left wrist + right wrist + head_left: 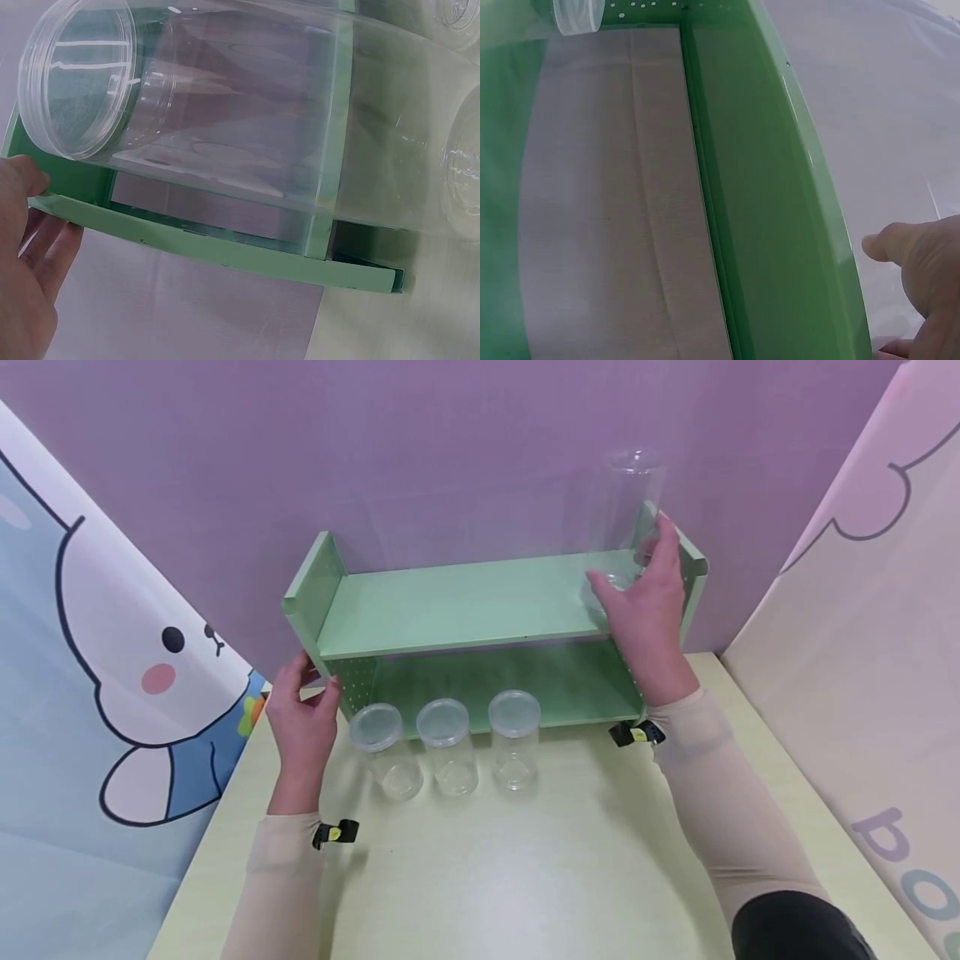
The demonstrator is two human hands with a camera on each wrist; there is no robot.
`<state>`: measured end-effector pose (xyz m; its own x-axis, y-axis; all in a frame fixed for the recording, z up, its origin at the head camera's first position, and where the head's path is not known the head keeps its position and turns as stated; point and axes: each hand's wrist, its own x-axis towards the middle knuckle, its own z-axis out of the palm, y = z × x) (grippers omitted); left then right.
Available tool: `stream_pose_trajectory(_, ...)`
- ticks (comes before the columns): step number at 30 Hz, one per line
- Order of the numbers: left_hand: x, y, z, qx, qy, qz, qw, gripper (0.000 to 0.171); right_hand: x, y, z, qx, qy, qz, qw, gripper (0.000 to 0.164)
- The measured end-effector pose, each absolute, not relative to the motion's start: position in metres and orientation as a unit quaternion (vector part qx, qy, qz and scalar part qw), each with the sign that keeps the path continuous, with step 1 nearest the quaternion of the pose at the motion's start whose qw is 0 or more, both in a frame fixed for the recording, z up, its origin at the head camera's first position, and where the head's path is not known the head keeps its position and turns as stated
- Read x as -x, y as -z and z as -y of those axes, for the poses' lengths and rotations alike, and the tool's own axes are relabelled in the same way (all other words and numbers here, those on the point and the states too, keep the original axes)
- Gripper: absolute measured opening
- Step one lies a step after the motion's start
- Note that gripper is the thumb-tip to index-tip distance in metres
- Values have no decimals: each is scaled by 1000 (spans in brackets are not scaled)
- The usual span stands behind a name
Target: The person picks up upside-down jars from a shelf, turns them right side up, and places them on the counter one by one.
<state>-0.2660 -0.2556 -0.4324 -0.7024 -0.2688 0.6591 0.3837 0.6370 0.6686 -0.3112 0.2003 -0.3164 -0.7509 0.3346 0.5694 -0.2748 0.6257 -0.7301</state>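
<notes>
A tall clear jar (pixel 626 497) is upright at the right end of the green two-tier shelf (pixel 450 606), above its top board. My right hand (pixel 648 610) holds the jar low down, thumb on its left and fingers on its right; whether its base touches the board I cannot tell. My left hand (pixel 303 714) grips the shelf's left side panel, with thumb and fingers on opposite faces, as the left wrist view shows the hand (pixel 30 255). In front of the shelf stand three lidded clear jars: a left jar (pixel 396 772), a middle jar (pixel 453 768) and a right jar (pixel 515 756).
The shelf stands on a pale table (pixel 480 877) against a purple backdrop (pixel 450 452). A rabbit-print panel (pixel 135 602) borders the left side, and another printed panel (pixel 870 668) the right. The shelf's raised end panels flank the top board.
</notes>
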Motion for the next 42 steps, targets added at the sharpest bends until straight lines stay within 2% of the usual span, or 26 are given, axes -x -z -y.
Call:
stream_pose_trajectory(11, 267, 433, 256, 31, 421, 821, 383, 54, 304, 322, -202, -37, -463, 802, 375, 95)
stream_pose_trajectory(19, 265, 433, 256, 42, 425, 817, 388, 52, 291, 324, -204, -62, -521, 776, 351, 96)
stream_pose_trajectory(25, 259, 430, 258, 42, 443, 801, 400, 44, 278, 322, -202, -88, -537, 769, 336, 95)
stream_pose_trajectory(34, 243, 405, 253, 75, 439, 772, 453, 36, 255, 326, -211, -155, -557, 759, 298, 95)
stream_pose_trajectory(42, 218, 369, 219, 125, 458, 738, 479, 23, 236, 335, -210, -245, -570, 733, 279, 94)
